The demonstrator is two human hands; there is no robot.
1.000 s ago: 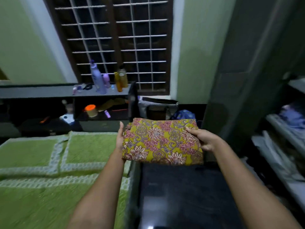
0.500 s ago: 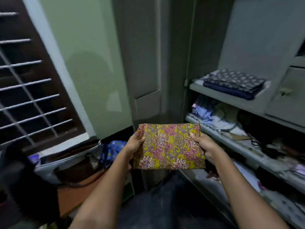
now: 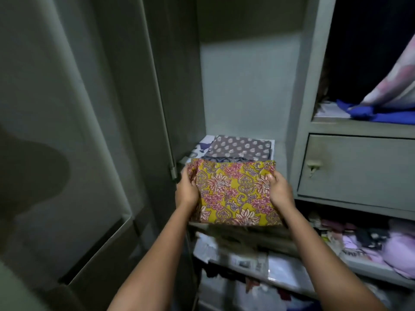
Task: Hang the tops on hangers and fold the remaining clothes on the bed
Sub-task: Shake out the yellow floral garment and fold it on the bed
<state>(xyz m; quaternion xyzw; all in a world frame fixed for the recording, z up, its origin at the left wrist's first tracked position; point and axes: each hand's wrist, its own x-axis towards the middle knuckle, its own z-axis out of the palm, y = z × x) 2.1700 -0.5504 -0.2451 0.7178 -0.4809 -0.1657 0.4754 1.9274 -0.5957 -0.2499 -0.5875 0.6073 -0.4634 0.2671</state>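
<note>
**A:** Wardrobe, door open at left. Which bay are you standing in front of?

**B:** You are facing the left bay, the one whose shelf is already carrying a folded stack, grey with pale dots on top. To its right a closed drawer is sitting under a compartment with blue cloth; below, the lower shelves are holding loose clothes.

**A:** And the bundle?

**B:** You are holding the folded yellow floral bundle level in the air at the shelf's front edge, its far edge just reaching the stack, apparently not yet resting on it.

**A:** Grip?

**B:** Your left hand is clasping the left edge, fingers curled over the folds. Your right hand is pinching the right edge, thumb on top, the other fingers hidden beneath.

**A:** How should you be finishing this step?

**B:** As a judgement: you should be keeping the bundle flat and sliding it forward onto the stack, edges squared to the grey piece. The left folds are bunching slightly under your fingers, so you should be keeping them pressed until the cloth is bearing its own weight, then drawing both hands out sideways. Lifting the front edge too high risks dragging the top piece backward.
</note>
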